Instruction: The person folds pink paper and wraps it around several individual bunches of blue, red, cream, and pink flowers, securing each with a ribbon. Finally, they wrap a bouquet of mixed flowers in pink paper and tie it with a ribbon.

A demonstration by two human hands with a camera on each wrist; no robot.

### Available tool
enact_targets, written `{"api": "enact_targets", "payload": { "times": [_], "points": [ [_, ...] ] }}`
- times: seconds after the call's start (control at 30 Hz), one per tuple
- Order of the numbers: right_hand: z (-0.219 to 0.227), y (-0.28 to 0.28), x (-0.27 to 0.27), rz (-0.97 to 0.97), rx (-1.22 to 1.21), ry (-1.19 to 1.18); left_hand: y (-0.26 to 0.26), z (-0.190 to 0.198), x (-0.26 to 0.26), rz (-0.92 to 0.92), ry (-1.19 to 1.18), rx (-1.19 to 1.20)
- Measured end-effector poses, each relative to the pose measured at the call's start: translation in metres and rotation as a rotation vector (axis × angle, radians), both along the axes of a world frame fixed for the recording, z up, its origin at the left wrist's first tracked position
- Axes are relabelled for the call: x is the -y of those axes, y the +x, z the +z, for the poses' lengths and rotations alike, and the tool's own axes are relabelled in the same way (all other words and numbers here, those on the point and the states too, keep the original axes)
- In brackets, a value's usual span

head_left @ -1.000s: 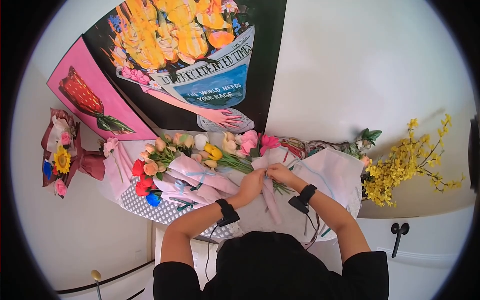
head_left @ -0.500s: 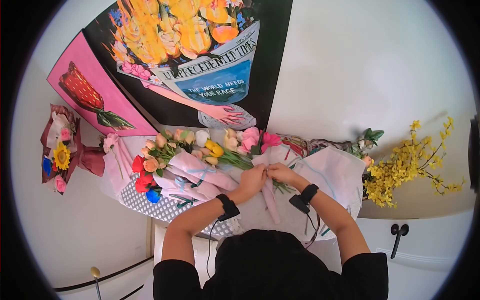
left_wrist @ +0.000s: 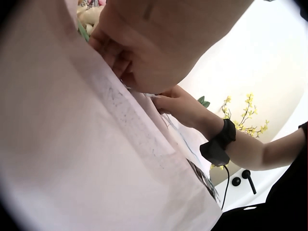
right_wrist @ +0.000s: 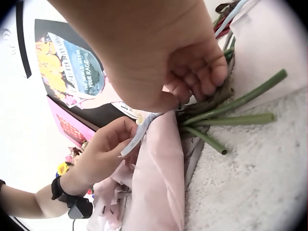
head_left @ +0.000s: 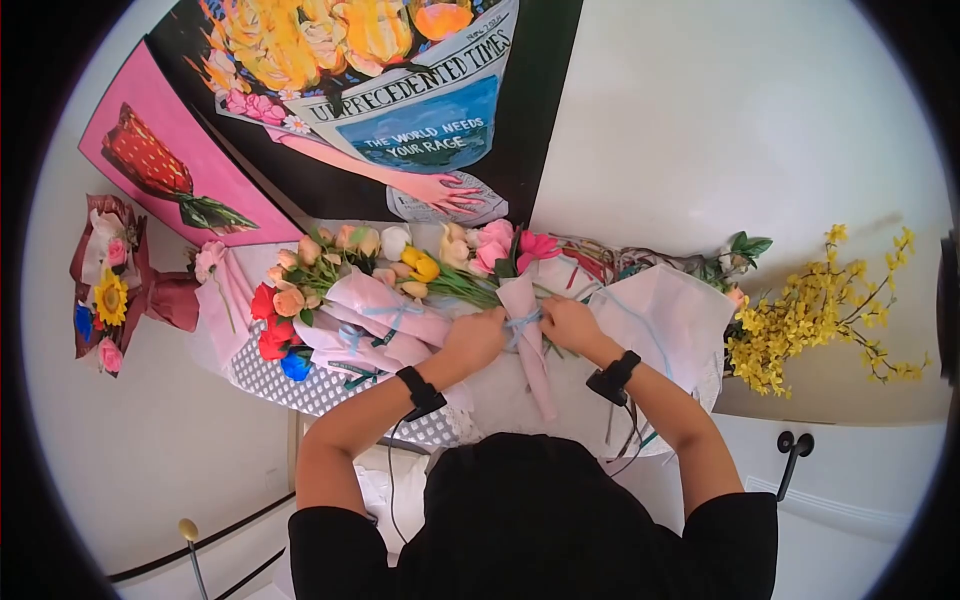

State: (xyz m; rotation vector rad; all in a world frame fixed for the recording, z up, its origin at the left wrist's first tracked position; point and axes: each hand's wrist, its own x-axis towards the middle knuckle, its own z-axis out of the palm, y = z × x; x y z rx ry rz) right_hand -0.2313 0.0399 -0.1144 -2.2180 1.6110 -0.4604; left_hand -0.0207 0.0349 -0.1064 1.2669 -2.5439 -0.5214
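From the head view I find the desk (head_left: pixel 490 398) carrying the pink-wrapped bouquet (head_left: pixel 534 372), the left hand (head_left: pixel 474 341) at its nine o'clock and the right hand (head_left: pixel 574 324) at three, each grip pinching the blue ribbon (head_left: pixel 522 323). My right wrist view better shows green stem ends (right_wrist: pixel 240 119) toward three o'clock.

Large bouquet painting (head_left: pixel 425 130), pink painting (head_left: pixel 170 165) beside it, yellow blossoms (head_left: pixel 790 340), black door handle (head_left: pixel 793 462)

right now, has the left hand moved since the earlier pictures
Yes, the left hand has moved to the left, judged against the large painting behind the table.
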Motion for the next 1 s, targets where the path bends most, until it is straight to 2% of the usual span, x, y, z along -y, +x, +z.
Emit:
{"api": "enact_targets", "payload": {
  "times": [0.07,0.2,0.27,0.5,0.57,0.8,0.87,0.9,0.97,1.0],
  "points": [
    [0.005,-0.001,-0.002,-0.033,0.156,0.108,-0.001,0.004,0.000,0.047,0.074,-0.058],
    [0.007,0.003,-0.002,-0.080,0.172,0.109,-0.007,0.018,-0.004,0.117,0.205,-0.254],
    [0.003,0.003,0.000,-0.083,0.195,0.076,-0.009,0.012,-0.002,0.088,0.177,-0.286],
    [0.001,0.007,-0.001,-0.057,0.022,-0.072,-0.009,0.003,0.002,0.033,0.136,-0.303],
    [0.010,0.008,-0.005,-0.176,0.078,0.049,-0.008,0.002,0.001,0.028,0.141,-0.317],
    [-0.007,0.002,0.003,-0.114,0.272,0.192,-0.007,0.003,0.003,-0.035,0.095,-0.345],
    [-0.005,0.001,0.003,-0.036,0.087,0.069,-0.005,0.005,0.005,-0.069,0.081,-0.287],
    [-0.003,0.002,0.002,-0.034,0.086,0.070,-0.004,0.006,0.006,-0.104,0.068,-0.229],
    [0.000,0.002,-0.002,-0.003,-0.140,-0.054,-0.002,0.003,0.008,-0.141,0.037,-0.153],
    [0.000,0.002,-0.004,-0.003,-0.141,-0.054,-0.002,0.002,0.009,-0.179,0.003,-0.076]
  ]
}}
